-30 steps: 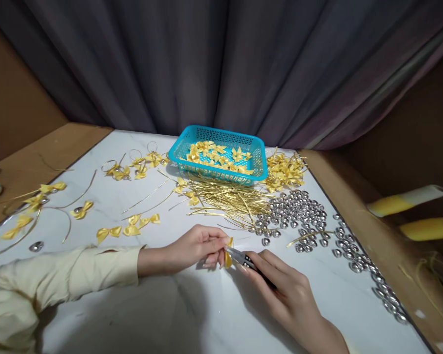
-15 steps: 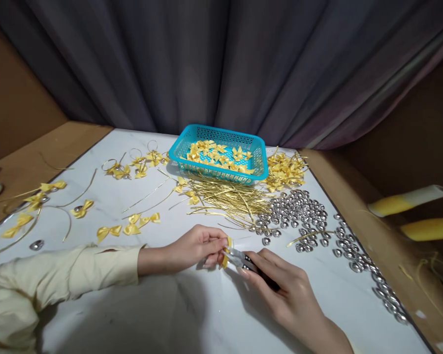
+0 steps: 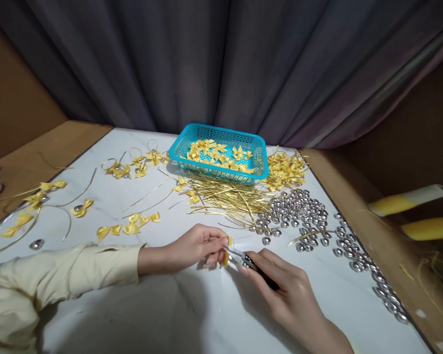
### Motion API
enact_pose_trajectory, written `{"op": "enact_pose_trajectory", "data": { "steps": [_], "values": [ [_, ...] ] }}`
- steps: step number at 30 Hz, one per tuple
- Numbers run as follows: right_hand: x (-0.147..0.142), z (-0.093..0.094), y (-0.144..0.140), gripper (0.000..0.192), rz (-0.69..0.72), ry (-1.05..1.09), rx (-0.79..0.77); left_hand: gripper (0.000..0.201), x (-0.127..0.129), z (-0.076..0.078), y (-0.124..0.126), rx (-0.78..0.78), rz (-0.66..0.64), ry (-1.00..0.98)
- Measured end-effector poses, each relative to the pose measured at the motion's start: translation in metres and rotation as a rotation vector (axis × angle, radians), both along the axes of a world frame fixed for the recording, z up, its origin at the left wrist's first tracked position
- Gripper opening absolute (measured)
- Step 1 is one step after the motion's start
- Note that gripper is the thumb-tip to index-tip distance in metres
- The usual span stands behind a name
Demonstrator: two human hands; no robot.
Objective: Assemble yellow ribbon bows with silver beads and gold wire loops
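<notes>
My left hand pinches a small yellow ribbon bow between thumb and fingers, just above the white tabletop. Part of the bow is hidden behind the fingertips. From the right, my right hand grips a pair of pliers with dark handles. Their metal jaws touch or nearly touch the middle of the bow; whether they clamp anything there is too small to tell. Several loose yellow bows lie beyond my left forearm.
A turquoise basket of yellow bows stands at the back. Before it lie gold twist ties, with silver heart-shaped beads to the right and a heap of bows behind them. Bows with cords are at left.
The pliers' jaws have come closer together at the bow. Both hands stay in nearly the same place.
</notes>
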State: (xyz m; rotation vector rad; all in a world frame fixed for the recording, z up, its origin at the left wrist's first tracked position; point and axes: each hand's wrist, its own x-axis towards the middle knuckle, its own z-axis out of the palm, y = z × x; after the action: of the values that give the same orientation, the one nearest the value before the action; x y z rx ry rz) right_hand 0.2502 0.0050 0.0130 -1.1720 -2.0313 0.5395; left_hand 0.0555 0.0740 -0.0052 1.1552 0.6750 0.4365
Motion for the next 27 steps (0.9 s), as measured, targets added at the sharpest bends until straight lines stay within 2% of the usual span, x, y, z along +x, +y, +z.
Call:
{"op": "enact_pose_trajectory", "data": {
  "steps": [13,18,27],
  "values": [
    [-0.0016,0.0006,0.0014,0.019,0.005,-0.024,0.03,0.042,0.0002,0.0003,0.0006,0.03,-0.009,0.017],
    [-0.0001,0.0057,0.0012,0.018,-0.007,-0.03,-0.044,0.041,0.0001,0.0036,0.0004,0.041,-0.002,0.035],
    [0.0009,-0.0007,0.0006,0.02,-0.019,-0.04,-0.112,0.04,0.0018,0.0045,-0.0003,0.059,-0.01,0.045]
  ]
}}
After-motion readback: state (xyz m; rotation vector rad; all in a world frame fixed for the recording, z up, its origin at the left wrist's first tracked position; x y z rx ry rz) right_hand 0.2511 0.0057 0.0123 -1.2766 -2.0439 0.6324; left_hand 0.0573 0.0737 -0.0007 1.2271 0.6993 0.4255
